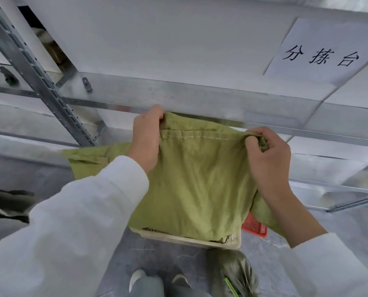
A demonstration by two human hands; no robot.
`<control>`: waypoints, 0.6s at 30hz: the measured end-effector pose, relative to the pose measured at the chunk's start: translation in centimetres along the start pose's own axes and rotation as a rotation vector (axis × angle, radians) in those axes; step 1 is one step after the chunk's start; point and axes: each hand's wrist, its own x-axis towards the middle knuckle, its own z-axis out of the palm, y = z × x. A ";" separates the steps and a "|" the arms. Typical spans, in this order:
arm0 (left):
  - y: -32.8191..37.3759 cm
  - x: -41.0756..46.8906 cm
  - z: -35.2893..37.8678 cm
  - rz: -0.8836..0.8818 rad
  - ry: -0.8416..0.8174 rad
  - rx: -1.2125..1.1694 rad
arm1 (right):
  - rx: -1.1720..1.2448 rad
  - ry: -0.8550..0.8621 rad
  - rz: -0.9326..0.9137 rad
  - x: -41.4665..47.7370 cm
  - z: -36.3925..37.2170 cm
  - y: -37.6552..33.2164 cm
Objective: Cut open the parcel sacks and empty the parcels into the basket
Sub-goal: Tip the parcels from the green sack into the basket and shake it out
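Observation:
I hold a limp green parcel sack (196, 185) up in front of me by its stitched top hem. My left hand (145, 138) grips the hem's left corner, and my right hand (268, 159) pinches the bunched right corner. The sack hangs down over a cream basket (191, 240) on the floor, hiding most of its inside. Part of the sack's cloth trails out to the left behind my left sleeve.
A red mesh basket (255, 226) sits right of the cream one. A grey tied sack (234, 273) with a green strip lies on the floor by my feet. A metal shelf rail (200, 97) with a paper sign (320, 54) runs just beyond my hands. Dark bags (5, 202) lie at the left.

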 end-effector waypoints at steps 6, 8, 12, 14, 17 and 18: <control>2.5 -0.8 0.9 0.122 -0.055 -0.277 | 0.139 0.113 -0.177 0.3 -1.4 -2.3; 2.1 -0.9 0.9 0.225 -0.148 -0.301 | 0.121 0.136 -0.195 0.5 -1.5 -1.9; -1.9 -1.4 0.7 0.061 -0.130 0.313 | -0.325 -0.237 0.003 1.3 -0.4 1.0; -4.4 -1.0 -0.3 -0.093 -0.084 0.417 | -0.417 -0.389 0.080 1.2 0.0 2.6; -4.3 0.1 -0.6 -0.095 -0.037 0.339 | -0.339 -0.401 0.080 2.2 0.5 2.7; -3.4 0.5 -0.3 -0.057 -0.018 0.327 | -0.333 -0.384 0.051 3.0 0.6 2.3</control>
